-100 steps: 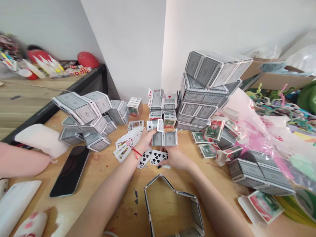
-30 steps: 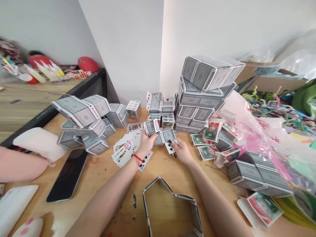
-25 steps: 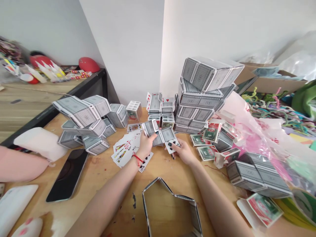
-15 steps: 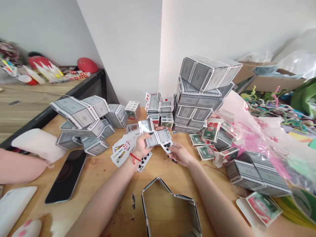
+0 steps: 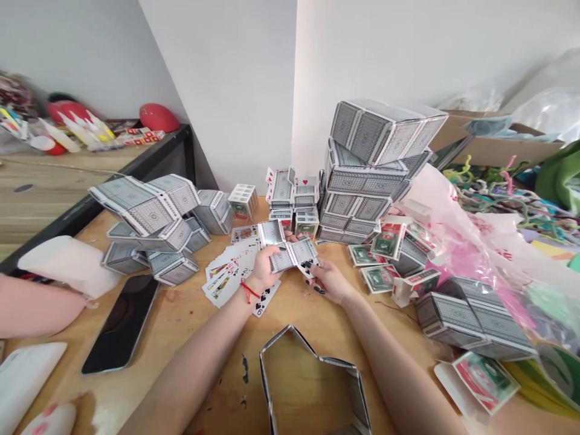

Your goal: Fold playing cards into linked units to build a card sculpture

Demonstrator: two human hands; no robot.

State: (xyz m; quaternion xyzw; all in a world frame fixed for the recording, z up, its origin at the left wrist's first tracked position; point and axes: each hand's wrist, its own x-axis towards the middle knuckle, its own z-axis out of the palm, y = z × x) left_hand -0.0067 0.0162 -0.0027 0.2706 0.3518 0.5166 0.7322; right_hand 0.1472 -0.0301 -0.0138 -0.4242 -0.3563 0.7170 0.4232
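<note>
My left hand, with a red string on the wrist, is closed around a piece of joined playing cards with patterned grey backs showing. At the lower right end of that piece, my right hand pinches a spade card, tucked against the others. Its fingers partly cover the card's face. Loose cards lie fanned face up on the table beside my left wrist. Nearer to me, between my forearms, an open angular frame of joined cards stands on the wood.
A tall stack of card-covered blocks rises at the back right, and a lower stack stands at left. Card boxes lie right of my hands. A phone rests at left.
The held card piece has tilted and shifted slightly right, its upper panel catching less glare. My right fingers have moved a little over the spade card, covering more of its face.
</note>
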